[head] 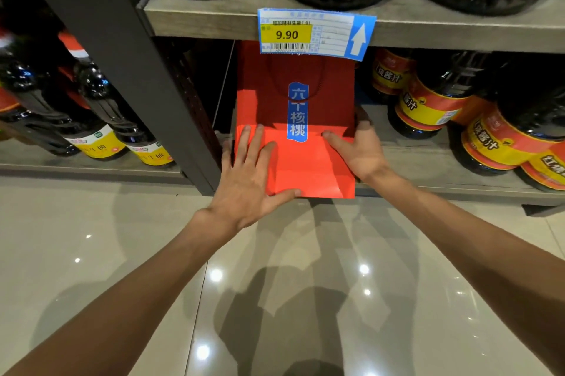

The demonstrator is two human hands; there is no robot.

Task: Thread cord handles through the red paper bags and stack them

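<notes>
Head view, one entry.

Red paper bag: lies flat on the lower shelf, folded bottom toward the person and overhanging the shelf's front edge, mouth end pushed back under the price tag. Long axis runs straight away from the person, into the shelf. It appears to top a stack; layered red edges show at its left side. A dark cord handle loops across its far half, above the blue label.

Left hand: flat, fingers straight, pressing the bag's near left part, thumb at the front edge.

Right hand: released, fingers spread, resting at the bag's right edge.

Both hands sit at the near end, equally close; squaring the stack likely turns on pushing along that long axis.

Surroundings: dark sauce bottles, a dark upright post, glossy tiled floor.
</notes>
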